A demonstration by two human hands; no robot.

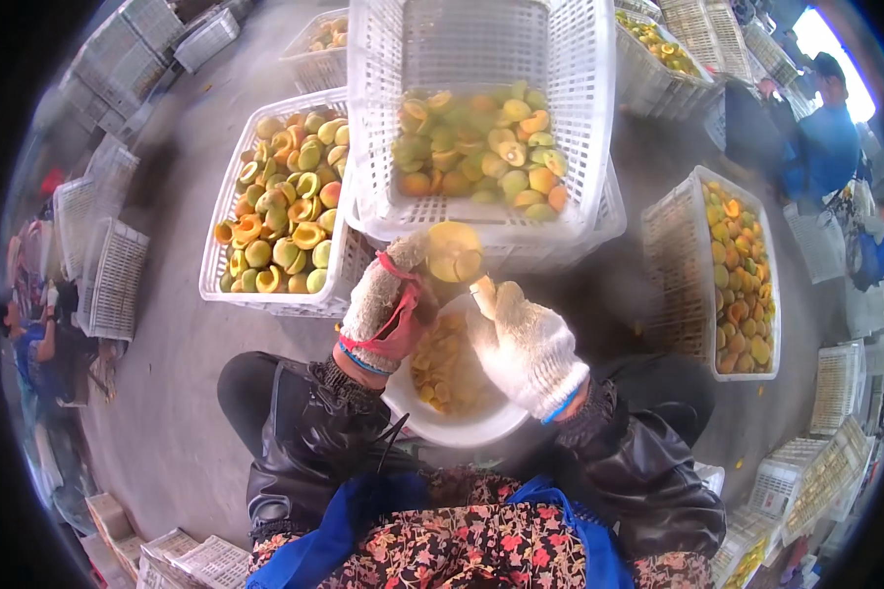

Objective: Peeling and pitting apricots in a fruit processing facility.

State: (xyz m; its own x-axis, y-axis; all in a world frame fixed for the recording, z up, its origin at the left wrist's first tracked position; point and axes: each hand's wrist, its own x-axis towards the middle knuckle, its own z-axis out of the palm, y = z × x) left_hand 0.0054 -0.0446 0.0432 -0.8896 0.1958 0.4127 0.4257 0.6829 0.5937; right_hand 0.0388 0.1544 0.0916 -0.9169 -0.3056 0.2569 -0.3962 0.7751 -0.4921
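My left hand (pixel 387 305), in a knit glove with a red strip wrapped around it, grips a yellow peach or apricot (pixel 454 252) whose cut face seems turned up. In my gloved right hand (pixel 530 342) is a small tool (pixel 484 293) with a thin metal edge, close to the fruit's lower side. Its full shape is hidden by the fingers. Below both hands, between my legs, stands a white basin (pixel 460 434) with yellowish fruit pieces or pits (pixel 438 368) inside. Just beyond the hands, a tilted white plastic crate (pixel 479 224) holds whole and halved fruit (pixel 479 154).
Left of it stands a crate (pixel 214 283) of halved, pitted fruit. Another fruit-filled crate (pixel 674 272) is at the right. Stacked crates (pixel 118 66) line the far left. People (pixel 818 140) work at the upper right, and another person (pixel 33 342) at the left edge.
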